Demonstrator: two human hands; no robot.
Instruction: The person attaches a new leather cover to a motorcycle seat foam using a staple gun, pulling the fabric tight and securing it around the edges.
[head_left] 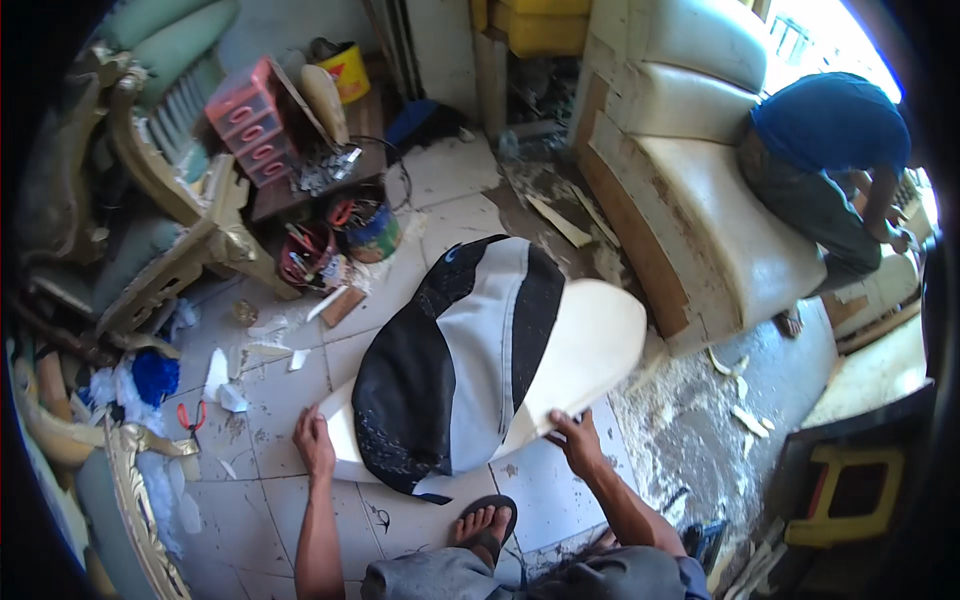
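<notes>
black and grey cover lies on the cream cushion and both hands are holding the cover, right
The hold is wrong: the head view shows left hand and right hand holding the cream cushion, on which the black and grey cover does lie.

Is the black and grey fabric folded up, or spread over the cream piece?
Spread: the fabric lies broadly across the cream piece, whose two ends show beyond it.

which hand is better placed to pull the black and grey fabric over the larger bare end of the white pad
Probably the right hand: it touches the white pad beside that end, near the fabric. The left hand is at the opposite end.
</notes>
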